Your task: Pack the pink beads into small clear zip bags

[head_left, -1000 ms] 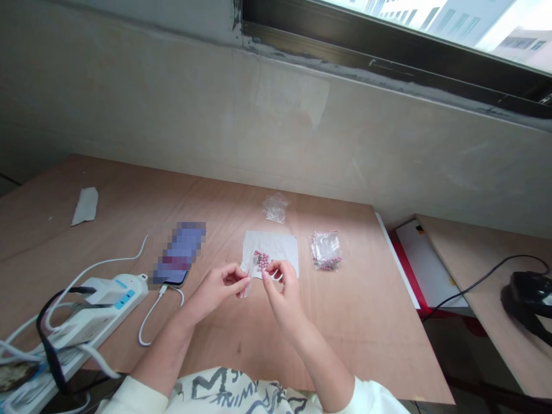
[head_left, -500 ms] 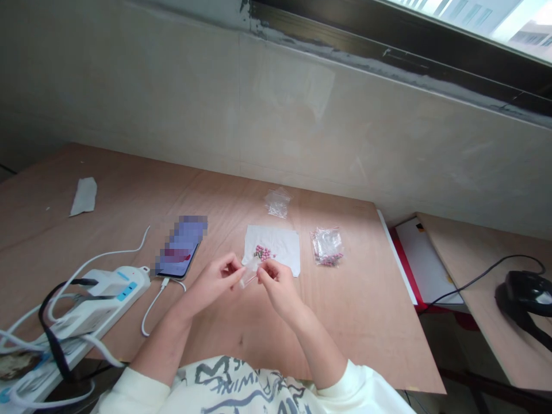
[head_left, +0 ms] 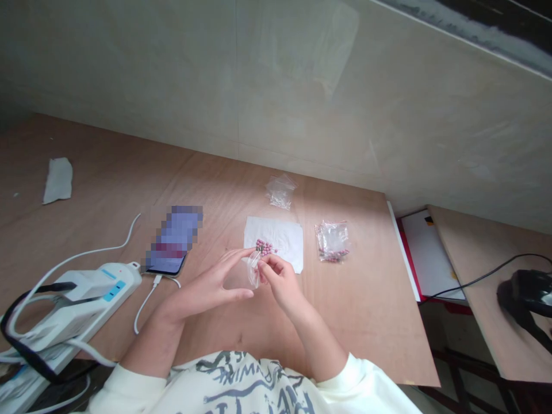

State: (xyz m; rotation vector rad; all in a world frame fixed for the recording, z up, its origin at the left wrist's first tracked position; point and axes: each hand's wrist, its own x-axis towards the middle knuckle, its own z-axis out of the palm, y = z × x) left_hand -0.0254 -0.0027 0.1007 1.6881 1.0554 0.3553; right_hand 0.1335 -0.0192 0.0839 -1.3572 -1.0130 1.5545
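A small clear zip bag hangs upright in front of me, pinched at its right edge by the closed fingers of my right hand. My left hand is open, thumb and fingers spread wide on the bag's left side. Whether its fingertips touch the bag I cannot tell. Just beyond lies a little heap of pink beads, with some darker bits at its left, on a creased white paper sheet. The bag and my fingers overlap the sheet's near edge in view.
Filled bags with pink pieces lie to the right, and clear bags near the wall. On the left are a phone on a cable, a power strip with plugs, and a white scrap. A black device sits far right.
My left hand has let go of the bag and spread its fingers apart. The bag now stands more upright in my right hand. The head view has tilted downward.
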